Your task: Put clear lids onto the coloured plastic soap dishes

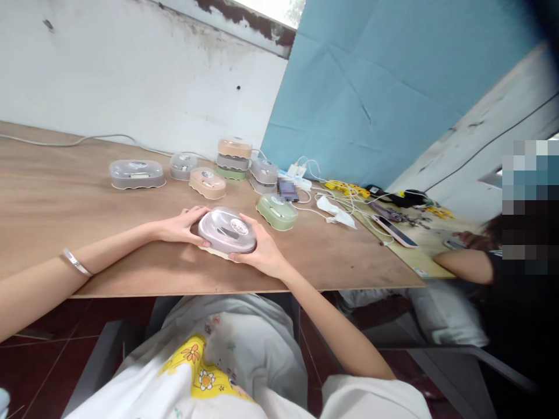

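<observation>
A small rounded grey plastic box with a clear lid (225, 228), shaped like a soap box, rests near the front of the wooden table. A round label sits on its lid. My left hand (190, 226) grips its left end, thumb along the near side. Around the right end wraps my right hand (261, 249), thumb at the near lower edge. Beyond my hands are similar lidded boxes: a green one (276, 212), a pink one (208, 183), a small grey one (183, 166) and a larger grey one (137, 174).
Behind stand a stack of boxes with a peach one on top (234, 148) and a grey pair (263, 176). A white power strip (301, 180), cables and crumpled tissue (336, 212) lie to the right. A phone (395, 231) lies near another person's forearm (465, 266).
</observation>
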`<state>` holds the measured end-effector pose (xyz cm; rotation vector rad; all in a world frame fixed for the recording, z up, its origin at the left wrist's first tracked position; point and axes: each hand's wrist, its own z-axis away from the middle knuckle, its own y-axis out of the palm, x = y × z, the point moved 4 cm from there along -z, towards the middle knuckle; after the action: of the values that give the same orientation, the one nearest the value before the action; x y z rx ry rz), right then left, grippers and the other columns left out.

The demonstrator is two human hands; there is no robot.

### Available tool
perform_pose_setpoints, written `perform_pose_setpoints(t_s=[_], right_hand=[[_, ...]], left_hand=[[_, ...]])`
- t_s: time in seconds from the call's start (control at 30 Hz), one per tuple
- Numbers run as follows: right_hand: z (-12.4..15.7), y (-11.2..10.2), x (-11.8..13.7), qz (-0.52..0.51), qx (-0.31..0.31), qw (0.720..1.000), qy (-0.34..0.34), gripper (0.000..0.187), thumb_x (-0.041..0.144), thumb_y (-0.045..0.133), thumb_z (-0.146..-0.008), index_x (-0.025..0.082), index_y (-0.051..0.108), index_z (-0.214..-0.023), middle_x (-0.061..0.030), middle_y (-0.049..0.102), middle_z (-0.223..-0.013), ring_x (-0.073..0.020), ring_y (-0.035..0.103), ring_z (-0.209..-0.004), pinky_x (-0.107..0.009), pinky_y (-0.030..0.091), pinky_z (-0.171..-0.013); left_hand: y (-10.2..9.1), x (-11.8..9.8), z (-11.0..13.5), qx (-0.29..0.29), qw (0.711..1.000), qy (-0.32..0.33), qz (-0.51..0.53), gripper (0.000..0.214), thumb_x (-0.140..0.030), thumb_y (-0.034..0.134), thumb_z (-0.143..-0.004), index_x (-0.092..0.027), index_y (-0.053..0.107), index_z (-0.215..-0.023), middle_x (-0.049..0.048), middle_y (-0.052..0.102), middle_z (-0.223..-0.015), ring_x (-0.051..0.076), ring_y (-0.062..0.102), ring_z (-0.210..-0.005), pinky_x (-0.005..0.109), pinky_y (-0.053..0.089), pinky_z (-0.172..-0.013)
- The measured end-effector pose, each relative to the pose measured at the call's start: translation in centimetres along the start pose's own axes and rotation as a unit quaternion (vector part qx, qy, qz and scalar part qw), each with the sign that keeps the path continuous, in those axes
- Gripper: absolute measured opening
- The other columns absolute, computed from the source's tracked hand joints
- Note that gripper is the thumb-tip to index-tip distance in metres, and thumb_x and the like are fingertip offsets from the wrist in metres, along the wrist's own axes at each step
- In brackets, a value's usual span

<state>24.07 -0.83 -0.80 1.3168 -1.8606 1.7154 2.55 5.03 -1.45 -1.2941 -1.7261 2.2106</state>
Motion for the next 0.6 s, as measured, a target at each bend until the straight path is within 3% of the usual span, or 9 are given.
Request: perform_pose_setpoints(t_s=[0.17, 0.33, 0.47, 0.6], right_hand=[[-0.17, 0.05, -0.41, -0.043, 0.007, 0.999, 0.033, 0.093, 0.033, 0.084, -0.057, 0.027, 0.037, -0.137, -0.0077, 0.051, -0.135, -0.0277, 0.048, -0.125, -0.045, 0.041, -0.103], [0.08, 0.28, -0.07, 0.003, -0.010, 1.000, 0.001, 0.093, 0.036, 0.084, -0.059, 0.025, 0.037, -0.138, -0.0106, 0.043, -0.136, -0.0282, 0.043, -0.128, -0.048, 0.036, -0.108], [0.29, 0.48, 0.20, 0.014, -0.013, 0.999, -0.041, 0.090, 0.038, 0.083, -0.062, 0.027, 0.036, -0.138, -0.0111, 0.039, -0.131, -0.0261, 0.045, -0.126, -0.048, 0.036, -0.109], [0.42, 0.70, 0.33, 0.037, -0.001, 0.996, -0.086, 0.092, 0.039, 0.085, -0.062, 0.027, 0.035, -0.138, -0.0123, 0.034, -0.135, -0.0281, 0.037, -0.132, -0.050, 0.034, -0.110]], left_hand=[[0.14, 0.10, 0.00, 0.009, 1.000, 0.018, 0.017, 0.086, -0.065, 0.066, -0.070, -0.028, 0.032, -0.139, 0.0099, 0.041, -0.140, 0.039, 0.032, -0.127, 0.055, 0.020, -0.108], [0.04, 0.64, -0.30, 0.001, 0.999, 0.044, 0.001, 0.088, -0.061, 0.073, -0.066, -0.029, 0.034, -0.139, 0.0093, 0.044, -0.138, 0.039, 0.038, -0.125, 0.053, 0.024, -0.107], [-0.19, 0.62, -0.32, 0.007, 1.000, 0.029, 0.006, 0.092, -0.061, 0.075, -0.063, -0.028, 0.035, -0.138, 0.0087, 0.045, -0.138, 0.039, 0.036, -0.126, 0.053, 0.026, -0.106], [-0.37, 0.47, -0.14, 0.020, 1.000, 0.019, -0.001, 0.096, -0.062, 0.076, -0.060, -0.027, 0.034, -0.140, 0.0084, 0.042, -0.141, 0.039, 0.034, -0.128, 0.053, 0.026, -0.107]])
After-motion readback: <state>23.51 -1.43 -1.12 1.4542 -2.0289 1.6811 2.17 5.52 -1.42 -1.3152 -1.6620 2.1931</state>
